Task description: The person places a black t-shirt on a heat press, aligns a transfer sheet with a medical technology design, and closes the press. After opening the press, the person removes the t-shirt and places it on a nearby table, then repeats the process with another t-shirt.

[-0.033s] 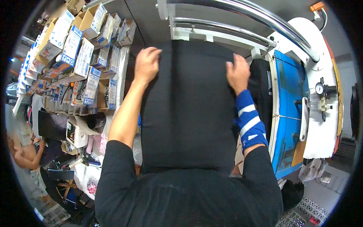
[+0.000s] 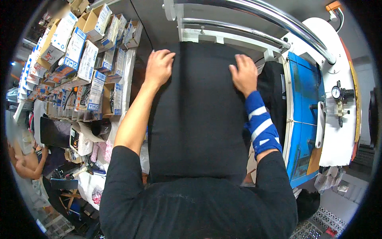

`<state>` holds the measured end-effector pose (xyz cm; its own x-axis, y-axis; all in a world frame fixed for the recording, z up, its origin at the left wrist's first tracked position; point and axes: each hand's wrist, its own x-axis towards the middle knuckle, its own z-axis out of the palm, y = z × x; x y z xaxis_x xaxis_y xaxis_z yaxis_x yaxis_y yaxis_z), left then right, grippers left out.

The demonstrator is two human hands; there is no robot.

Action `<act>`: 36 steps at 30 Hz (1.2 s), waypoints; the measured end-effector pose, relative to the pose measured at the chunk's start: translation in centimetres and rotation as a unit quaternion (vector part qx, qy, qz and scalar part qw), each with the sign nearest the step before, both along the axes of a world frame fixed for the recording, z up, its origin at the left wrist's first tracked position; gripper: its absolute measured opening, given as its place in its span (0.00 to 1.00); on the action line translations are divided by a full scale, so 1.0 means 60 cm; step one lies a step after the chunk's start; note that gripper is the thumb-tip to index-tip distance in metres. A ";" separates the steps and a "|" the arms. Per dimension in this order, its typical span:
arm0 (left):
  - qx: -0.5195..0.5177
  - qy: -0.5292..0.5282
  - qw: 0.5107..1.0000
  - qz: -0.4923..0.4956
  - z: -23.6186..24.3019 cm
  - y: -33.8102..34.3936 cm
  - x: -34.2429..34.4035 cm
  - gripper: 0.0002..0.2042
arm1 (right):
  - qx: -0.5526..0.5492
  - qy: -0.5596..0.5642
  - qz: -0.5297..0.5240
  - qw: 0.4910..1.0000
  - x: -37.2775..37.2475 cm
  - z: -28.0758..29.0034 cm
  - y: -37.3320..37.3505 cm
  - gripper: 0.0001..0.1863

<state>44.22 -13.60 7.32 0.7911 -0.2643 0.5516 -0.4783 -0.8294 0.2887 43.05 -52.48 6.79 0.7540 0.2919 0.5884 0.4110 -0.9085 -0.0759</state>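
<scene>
A black cloth (image 2: 199,115) lies stretched, mostly smooth, over a flat board in front of me, with a faint lengthwise crease left of its middle. At the cloth's far left edge is my left hand (image 2: 160,68), palm down, its fingers slightly bent and nothing visible in them. Over the far right part, my right hand (image 2: 244,74) has its thumb apart from the fingers and holds nothing. Whether either palm presses on the cloth is hard to tell. A blue sleeve with white stripes (image 2: 262,123) wraps my right forearm.
Beyond the cloth run chrome bars (image 2: 238,27) on a white frame. A blue machine panel (image 2: 305,115) with a pressure gauge (image 2: 336,92) stands right, beside another black cloth (image 2: 273,89). Cardboard boxes (image 2: 85,59) crowd the left shelf; another person's arm (image 2: 38,165) shows farther left.
Both hands have shifted inward over the cloth, the left one a little rightward and the right one leftward. The cloth looks the same.
</scene>
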 end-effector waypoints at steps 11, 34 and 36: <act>-0.111 0.067 0.985 0.117 0.037 0.106 -0.126 0.12 | 0.154 0.214 -0.094 0.960 -0.120 0.062 -0.077 0.24; -0.028 0.301 0.602 0.739 -0.213 0.322 -1.050 0.28 | 0.245 0.330 -0.193 0.891 -0.500 -0.032 -0.035 0.41; -0.044 0.250 0.623 0.740 -0.217 0.334 -1.055 0.24 | 0.245 0.321 -0.185 0.896 -0.496 -0.037 -0.039 0.41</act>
